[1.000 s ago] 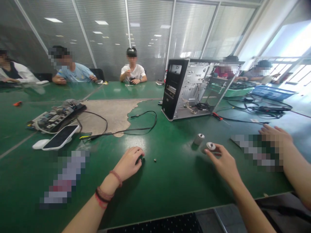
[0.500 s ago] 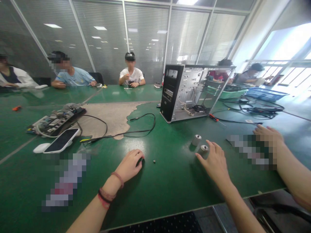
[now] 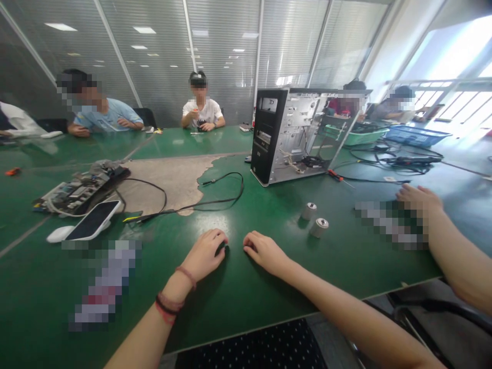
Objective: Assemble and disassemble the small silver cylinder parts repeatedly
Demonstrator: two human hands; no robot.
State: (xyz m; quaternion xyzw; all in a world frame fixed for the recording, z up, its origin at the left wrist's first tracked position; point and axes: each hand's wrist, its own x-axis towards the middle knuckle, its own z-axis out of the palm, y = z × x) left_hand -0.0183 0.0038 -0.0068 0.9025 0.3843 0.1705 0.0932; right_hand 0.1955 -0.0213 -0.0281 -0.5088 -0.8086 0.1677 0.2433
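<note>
Green laminate workbench [image 3: 246, 302] is bearing the person's right hand [image 3: 265, 250], which is lying open and gripping nothing, its fingers pointing left, toward the left hand [image 3: 205, 252]; that hand is doming over a small dark object [image 3: 222, 248], though the fingers are hiding it, so whether they are gripping it I cannot tell. Two squat silver metal cylinders [image 3: 314, 219] are standing apart from the hands, ahead and to the right of the right hand, which is clearly the nearer; the closer cylinder [image 3: 319, 227] is showing a pale end with a dark centre, its short long axis tilting slightly in the wide view, and the other [image 3: 308, 210] is just behind it. The right forearm is stretching across the bench from the lower right corner. Farther ahead, a black-fronted open computer tower [image 3: 284, 138] is standing beyond the cylinders, and a red-handled screwdriver [image 3: 335, 175] is lying beside it; left of the left hand, a black-screened smartphone [image 3: 92, 227] is resting near a tangled circuit board [image 3: 80, 192]; another person's hand [image 3: 418, 197] is reaching in from the right.
</note>
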